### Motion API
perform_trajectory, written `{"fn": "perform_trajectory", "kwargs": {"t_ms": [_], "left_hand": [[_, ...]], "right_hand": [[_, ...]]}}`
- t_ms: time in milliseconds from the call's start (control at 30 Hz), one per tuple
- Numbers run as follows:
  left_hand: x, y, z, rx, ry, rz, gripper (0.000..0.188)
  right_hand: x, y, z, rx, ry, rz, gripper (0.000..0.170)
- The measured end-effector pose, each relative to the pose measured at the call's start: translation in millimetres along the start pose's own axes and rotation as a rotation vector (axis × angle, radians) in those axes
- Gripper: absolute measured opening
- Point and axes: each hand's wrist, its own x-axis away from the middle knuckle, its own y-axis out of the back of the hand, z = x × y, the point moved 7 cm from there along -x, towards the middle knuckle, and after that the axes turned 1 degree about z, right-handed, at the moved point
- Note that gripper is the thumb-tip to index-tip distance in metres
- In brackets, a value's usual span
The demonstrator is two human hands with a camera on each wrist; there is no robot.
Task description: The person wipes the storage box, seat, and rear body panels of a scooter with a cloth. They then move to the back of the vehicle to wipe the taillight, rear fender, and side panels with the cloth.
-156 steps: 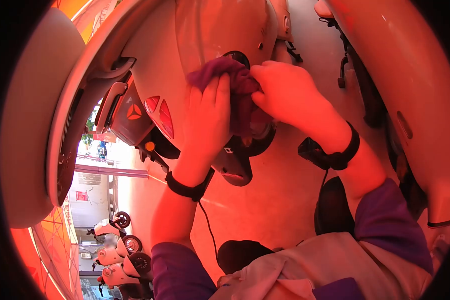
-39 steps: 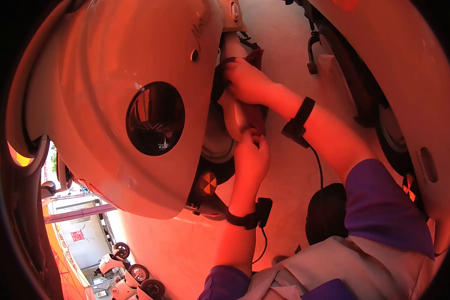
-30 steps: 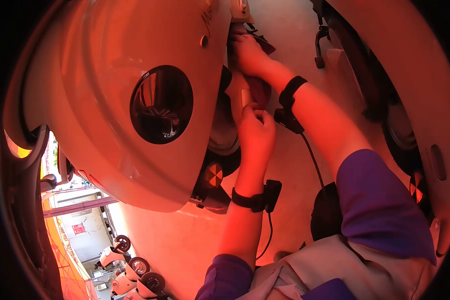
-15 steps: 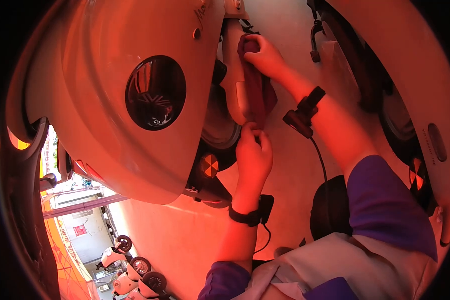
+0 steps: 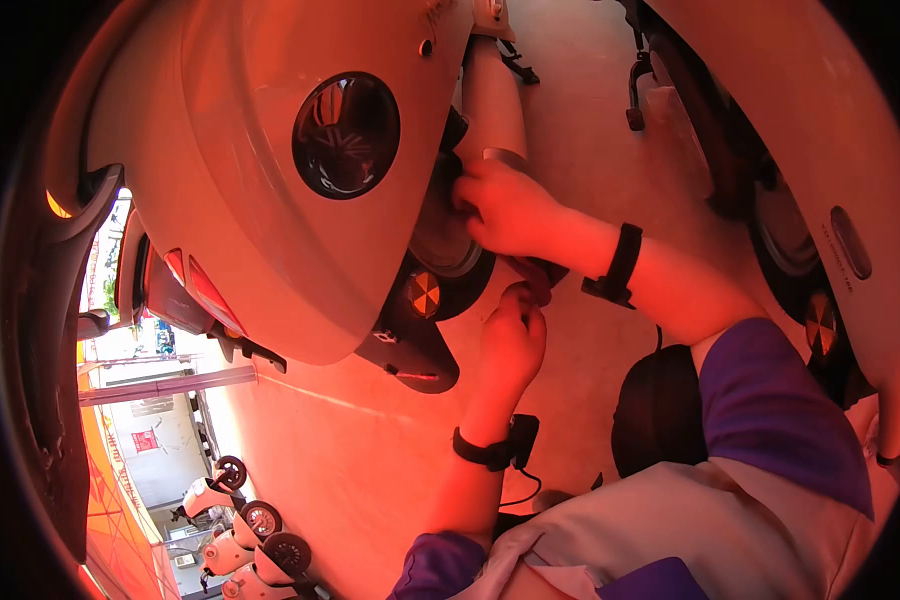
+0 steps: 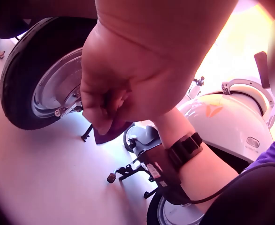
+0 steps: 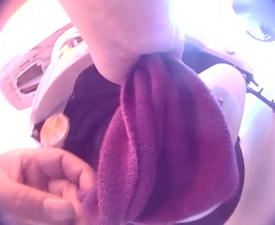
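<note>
A purple cloth (image 7: 170, 140) hangs in folds from the right hand (image 7: 133, 28), which grips its upper end in the right wrist view. The left hand (image 7: 39, 183) pinches the cloth's lower corner there. Seen from the head, the right hand (image 5: 510, 208) is beside the scooter's rear wheel (image 5: 445, 235), next to a pale curved part (image 5: 495, 100), and the left hand (image 5: 515, 345) is lower, with a bit of cloth (image 5: 538, 278) above its curled fingers. In the left wrist view the left hand (image 6: 128, 75) has curled fingers, dark cloth (image 6: 111, 133) below them.
The pale scooter body (image 5: 260, 200) with a dark oval lamp (image 5: 347, 135) fills the upper left. An orange round reflector (image 5: 422, 294) sits by the wheel. Another scooter (image 5: 800, 130) stands at the right. Several more scooters (image 5: 225, 550) are at the lower left.
The right hand has moved down from the upper end of the pale part to beside the wheel, bringing the cloth down. The left hand has moved slightly lower, and the view has shifted.
</note>
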Motion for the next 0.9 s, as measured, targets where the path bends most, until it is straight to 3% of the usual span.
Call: {"fn": "perform_trajectory", "kwargs": {"t_ms": [67, 167, 200, 300, 333, 400, 600, 700, 800, 900], "left_hand": [[-12, 18, -7, -0.041, -0.042, -0.129, 0.023], [-36, 27, -9, -0.013, -0.032, -0.218, 0.025], [-41, 28, -6, 0.005, -0.016, -0.226, 0.026], [-46, -2, 31, -0.063, -0.069, -0.156, 0.026], [-43, -15, 47, -0.122, 0.024, -0.027, 0.025], [-21, -22, 55, -0.062, -0.007, -0.115, 0.023], [-23, 13, 33, -0.010, -0.023, -0.300, 0.020], [-43, 28, 8, -0.002, -0.034, -0.324, 0.021], [-40, 7, 27, 0.019, -0.009, -0.242, 0.020], [-22, -16, 33, 0.045, 0.030, -0.155, 0.019]], "right_hand": [[-22, 32, -18, -0.109, -0.038, -0.281, 0.023], [-29, 11, -18, 0.253, -0.017, -0.249, 0.025], [-27, -9, -9, 0.416, 0.044, -0.083, 0.019], [7, -58, 13, 0.587, 0.230, 0.155, 0.018], [18, -66, 11, 0.570, 0.244, 0.235, 0.018], [34, -75, 3, 0.531, 0.270, 0.380, 0.018], [-16, 26, -2, 0.185, 0.113, -0.312, 0.030], [-18, 12, -23, 0.450, 0.031, -0.362, 0.029], [-16, 2, -22, 0.449, 0.122, -0.352, 0.028], [-24, -14, -14, 0.572, 0.061, -0.012, 0.027]]}}
